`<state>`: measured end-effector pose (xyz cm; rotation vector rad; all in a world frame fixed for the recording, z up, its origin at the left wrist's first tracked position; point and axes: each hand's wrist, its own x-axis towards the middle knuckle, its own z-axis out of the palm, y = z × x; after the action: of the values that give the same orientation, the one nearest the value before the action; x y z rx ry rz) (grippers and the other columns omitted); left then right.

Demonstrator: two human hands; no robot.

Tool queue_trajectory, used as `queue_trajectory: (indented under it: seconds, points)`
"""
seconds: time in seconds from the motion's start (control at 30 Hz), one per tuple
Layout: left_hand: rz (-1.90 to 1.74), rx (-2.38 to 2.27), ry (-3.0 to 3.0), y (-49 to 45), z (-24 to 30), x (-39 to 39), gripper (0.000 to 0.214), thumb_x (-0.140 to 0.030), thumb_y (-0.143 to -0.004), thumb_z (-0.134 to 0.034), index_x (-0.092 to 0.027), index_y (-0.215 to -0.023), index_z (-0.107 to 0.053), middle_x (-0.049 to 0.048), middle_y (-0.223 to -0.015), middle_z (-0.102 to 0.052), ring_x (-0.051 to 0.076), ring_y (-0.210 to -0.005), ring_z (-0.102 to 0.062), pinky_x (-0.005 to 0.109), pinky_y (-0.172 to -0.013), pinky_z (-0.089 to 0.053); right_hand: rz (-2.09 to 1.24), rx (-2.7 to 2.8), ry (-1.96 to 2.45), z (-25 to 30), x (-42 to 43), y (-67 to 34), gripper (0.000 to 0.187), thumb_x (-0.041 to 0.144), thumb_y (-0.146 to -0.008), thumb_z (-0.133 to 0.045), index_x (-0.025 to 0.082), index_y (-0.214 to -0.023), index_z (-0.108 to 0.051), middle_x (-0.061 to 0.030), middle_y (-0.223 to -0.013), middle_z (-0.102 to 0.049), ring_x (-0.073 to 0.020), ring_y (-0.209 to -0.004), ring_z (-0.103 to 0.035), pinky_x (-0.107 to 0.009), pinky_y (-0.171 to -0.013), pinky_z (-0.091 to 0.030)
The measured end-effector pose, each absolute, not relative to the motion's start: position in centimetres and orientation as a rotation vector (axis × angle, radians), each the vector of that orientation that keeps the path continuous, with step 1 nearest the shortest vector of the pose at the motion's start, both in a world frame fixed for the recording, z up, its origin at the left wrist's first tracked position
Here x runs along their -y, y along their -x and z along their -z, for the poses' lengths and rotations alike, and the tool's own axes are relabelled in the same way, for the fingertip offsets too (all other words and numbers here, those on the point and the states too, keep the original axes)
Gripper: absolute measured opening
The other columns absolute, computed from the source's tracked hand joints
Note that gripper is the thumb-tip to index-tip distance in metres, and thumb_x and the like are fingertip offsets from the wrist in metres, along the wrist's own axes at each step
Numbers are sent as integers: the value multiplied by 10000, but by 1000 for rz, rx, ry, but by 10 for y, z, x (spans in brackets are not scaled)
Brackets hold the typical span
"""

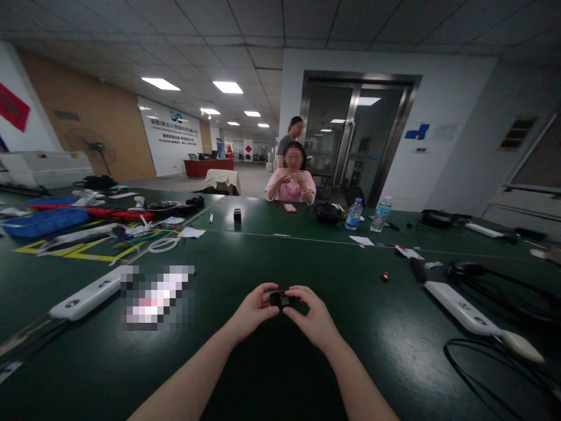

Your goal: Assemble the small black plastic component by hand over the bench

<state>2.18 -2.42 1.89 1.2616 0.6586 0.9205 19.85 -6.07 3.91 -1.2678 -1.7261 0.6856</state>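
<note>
My left hand [254,310] and my right hand [309,313] meet above the dark green table [280,362], a little in front of me. Both pinch one small black object [281,299] between thumbs and fingertips, the left hand on its left side, the right hand on its right. What the object is stays too small to make out. Both forearms reach in from the bottom edge.
A white power strip [90,295] lies to the left, another [464,307] to the right with black cables [486,356]. A small red item [384,276] sits beyond my hands. Across the table a seated person [291,184] works; two water bottles [354,214] stand nearby. Blue trays [44,221] are far left.
</note>
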Motion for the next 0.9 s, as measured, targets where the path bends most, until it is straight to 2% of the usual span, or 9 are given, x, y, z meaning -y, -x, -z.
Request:
queue_trajectory:
  seconds: [0.5, 0.7, 0.9]
  points:
    - [-924, -584, -1262, -21, -20, 25, 430, -125, -671, -664, -193, -1052, -477, 97, -1067, -609, 227, -1000, -563, 386, -880, -399, -746, 1740, 1271, -41, 62, -197, 178, 190, -697, -629, 251, -865, -631, -21, -1069, -556, -199, -1032, -526, -382, -929, -395]
    - [-919, -564, -1252, -22, -20, 27, 507, -141, -683, -662, -222, -1119, -416, 95, -1075, -595, 228, -991, -562, 398, -869, -403, -756, 1754, 1285, -40, 62, -195, 161, 199, -702, -617, 254, -853, -630, -20, -1040, -570, -197, -996, -543, -379, -905, -415]
    - [-912, -622, -1299, -21, -13, 23, 420, -137, -694, -644, -199, -1054, -437, 87, -1041, -615, 212, -946, -583, 381, -848, -416, -694, 1708, 1307, -39, 60, -200, 170, 229, -715, -603, 253, -881, -631, -24, -1117, -545, -202, -1087, -491, -384, -957, -359]
